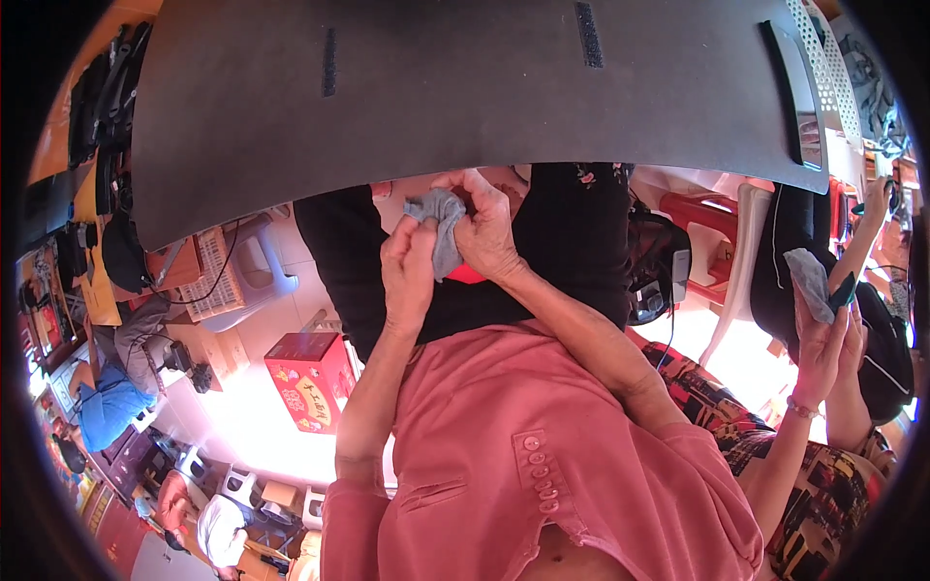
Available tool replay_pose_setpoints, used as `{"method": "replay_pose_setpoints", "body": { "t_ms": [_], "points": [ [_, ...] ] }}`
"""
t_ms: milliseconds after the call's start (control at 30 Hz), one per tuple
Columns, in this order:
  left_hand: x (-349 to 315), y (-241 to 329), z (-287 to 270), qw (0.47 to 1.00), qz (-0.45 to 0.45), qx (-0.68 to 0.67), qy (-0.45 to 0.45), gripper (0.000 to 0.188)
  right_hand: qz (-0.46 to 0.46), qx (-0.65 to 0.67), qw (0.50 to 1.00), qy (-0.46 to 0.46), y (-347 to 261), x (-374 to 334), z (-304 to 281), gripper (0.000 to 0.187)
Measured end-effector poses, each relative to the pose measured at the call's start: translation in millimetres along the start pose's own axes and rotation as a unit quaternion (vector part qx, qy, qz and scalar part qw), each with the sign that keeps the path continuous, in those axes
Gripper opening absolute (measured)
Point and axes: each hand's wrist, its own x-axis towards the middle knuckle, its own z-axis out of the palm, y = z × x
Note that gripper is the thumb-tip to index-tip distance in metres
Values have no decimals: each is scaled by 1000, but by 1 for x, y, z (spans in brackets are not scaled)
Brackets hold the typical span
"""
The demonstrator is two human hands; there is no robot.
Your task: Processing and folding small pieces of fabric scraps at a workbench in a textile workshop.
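Note:
Over my lap, just below the near edge of the black table, both my hands are closed on a small bunched grey-blue cloth (447, 232). My left hand (408, 263) pinches its left side with curled fingers. Higher up and to the right, my right hand (491, 230) grips its other side, with the fingers bent around its top. The cloth is crumpled, so its full shape cannot be made out. Something red (468, 274) shows under my right hand, against my black trousers (572, 242).
The black table (455, 97) spans the top, with a phone-like dark slab (796, 92) at its right. A red box (312, 380) stands on the floor to the left. At right, a co-worker's hands (821, 353) hold a grey cloth (810, 283). A red stool (699, 247) stands between us.

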Motion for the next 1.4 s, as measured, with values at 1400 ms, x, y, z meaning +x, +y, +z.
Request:
{"method": "replay_pose_setpoints", "body": {
  "t_ms": [1400],
  "points": [
    [-5, 32, -7, 955, 188, 154, -171, 8, -22, -43, 999, -12, 13, 5, -7, 32]
  ]
}}
